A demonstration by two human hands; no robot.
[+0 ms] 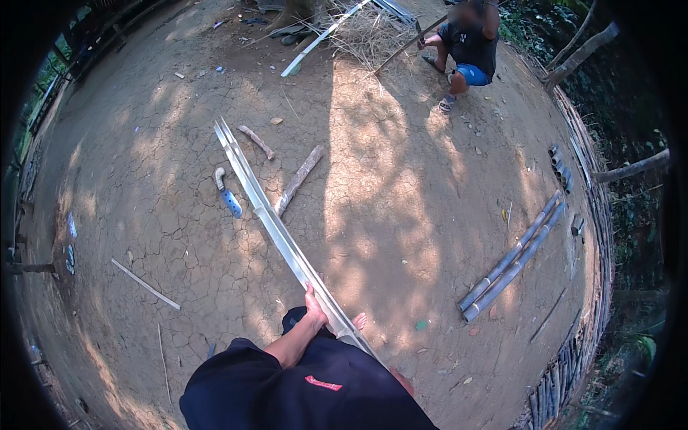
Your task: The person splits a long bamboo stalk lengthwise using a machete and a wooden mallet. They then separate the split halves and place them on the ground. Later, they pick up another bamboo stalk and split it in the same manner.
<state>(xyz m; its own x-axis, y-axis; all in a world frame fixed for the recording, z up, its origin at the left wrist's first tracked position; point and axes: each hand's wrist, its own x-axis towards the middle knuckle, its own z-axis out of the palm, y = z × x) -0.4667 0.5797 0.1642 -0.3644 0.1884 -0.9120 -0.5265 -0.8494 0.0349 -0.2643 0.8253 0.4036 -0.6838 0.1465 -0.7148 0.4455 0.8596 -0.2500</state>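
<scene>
Head view: split bamboo is gripped by the left hand, fingers closed round it, and is slanted leftward over earthen ground; the right hand's fingers cannot be clearly told. Rightward, short bamboo tubes are seen, insides too dark to read.

On the ground, the knife lies left of the bamboo strips, two sticks right; two poles near the right edge, a person beyond.
</scene>
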